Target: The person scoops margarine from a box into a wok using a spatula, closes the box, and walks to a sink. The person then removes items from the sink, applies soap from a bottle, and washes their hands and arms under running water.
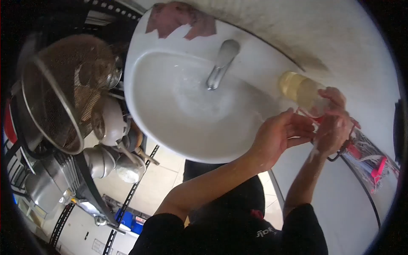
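A clear bottle of pale yellow liquid [296, 87], which looks like a soap bottle, stands at the right end of the white washbasin [142, 123]. My right hand [333, 125] is closed around its near end, and this hand looks wet. The fingers partly hide that end of the bottle. My left hand [278, 134] is held beside it over the basin's right rim, fingers stretched towards the right hand and the bottle. Nothing is visible in the left hand. Between the hands shows a small red piece [318, 120] that I cannot make out.
A metal faucet [219, 66] rises at the basin's back. Red-brown torn material [180, 19] lies at the back left corner. A large mesh strainer [53, 106], pots [111, 119] and pans crowd the rack on the left. Stringy items with a pink piece [378, 169] lie at right.
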